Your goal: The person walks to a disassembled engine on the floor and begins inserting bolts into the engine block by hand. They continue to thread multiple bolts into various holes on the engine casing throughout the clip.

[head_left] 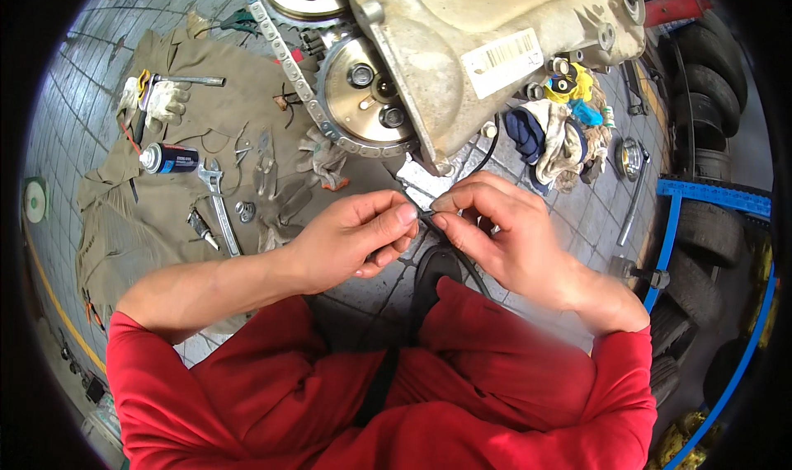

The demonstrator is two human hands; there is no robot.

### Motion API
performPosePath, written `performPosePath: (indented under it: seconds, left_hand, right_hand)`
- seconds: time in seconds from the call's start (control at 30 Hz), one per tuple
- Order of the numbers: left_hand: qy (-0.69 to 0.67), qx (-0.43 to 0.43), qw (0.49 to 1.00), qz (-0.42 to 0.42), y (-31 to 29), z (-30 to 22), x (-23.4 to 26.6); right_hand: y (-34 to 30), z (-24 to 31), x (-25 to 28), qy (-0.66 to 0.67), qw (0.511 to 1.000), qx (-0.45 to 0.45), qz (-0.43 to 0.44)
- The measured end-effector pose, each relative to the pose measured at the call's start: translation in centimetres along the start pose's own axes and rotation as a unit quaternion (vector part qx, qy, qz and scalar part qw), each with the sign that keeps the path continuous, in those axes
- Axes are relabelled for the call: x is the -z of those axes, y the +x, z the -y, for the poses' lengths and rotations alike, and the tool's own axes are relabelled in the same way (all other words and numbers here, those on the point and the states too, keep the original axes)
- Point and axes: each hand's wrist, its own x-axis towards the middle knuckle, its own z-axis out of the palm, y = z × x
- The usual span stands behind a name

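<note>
1. Both hands are pinched nearly closed on a black cable (470, 272): the left hand (359, 237) has thumb and forefinger pressed together at it, and the right hand (507, 232) grips it just beside them. The held part lies near the metal casing, just on the wearer's side of its lower corner; one length trails from the fingers away from the casing, toward the wearer.
2. A brown cloth sheet (111, 239) spreads over the tiled floor, left of the casing.
3. The metal casing (433, 74) itself bears a white label (503, 62).
4. A heap of gloves and rags (559, 144) lies to the casing's right.
5. A toothed sprocket (342, 99), wrapped by a metal chain (297, 99), sits against the casing's left edge.
6. An adjustable wrench (219, 206) rests on the sheet, left of the casing.
7. A spray can (169, 158) lies farther left of the casing, beyond the wrench.
</note>
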Motion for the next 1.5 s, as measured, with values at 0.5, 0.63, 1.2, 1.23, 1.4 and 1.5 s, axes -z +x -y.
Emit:
performPosePath:
  seconds: [0.5,0.63,1.2,1.23,1.4,1.5]
  left_hand:
    - [0.154,0.026,0.987,-0.044,-1.0,-1.2,-0.5]
    - [0.126,0.035,0.99,-0.046,-1.2,-0.8,-0.3]
    - [0.008,0.022,1.0,-0.018,-0.1,-0.2,-0.7]
    - [-0.016,0.033,0.999,-0.021,0.1,-0.3,-0.7]
    - [-0.046,0.067,0.993,-0.082,0.8,-1.0,-2.1]
    - [-0.041,0.057,0.994,-0.089,1.2,-0.6,-2.2]
  right_hand:
    - [0.6,-0.4,1.9,0.381,0.862,-0.278,0.187]
    - [0.2,-0.3,1.6,0.337,0.888,-0.26,0.172]
    - [-0.9,-3.7,0.9,-0.075,0.946,-0.186,0.254]
    - [-1.2,-4.2,0.6,-0.055,0.973,-0.132,0.181]
    - [-1.7,-3.2,0.7,0.072,0.996,-0.057,0.017]
    - [-2.0,-2.6,-0.5,0.055,0.997,0.018,-0.057]
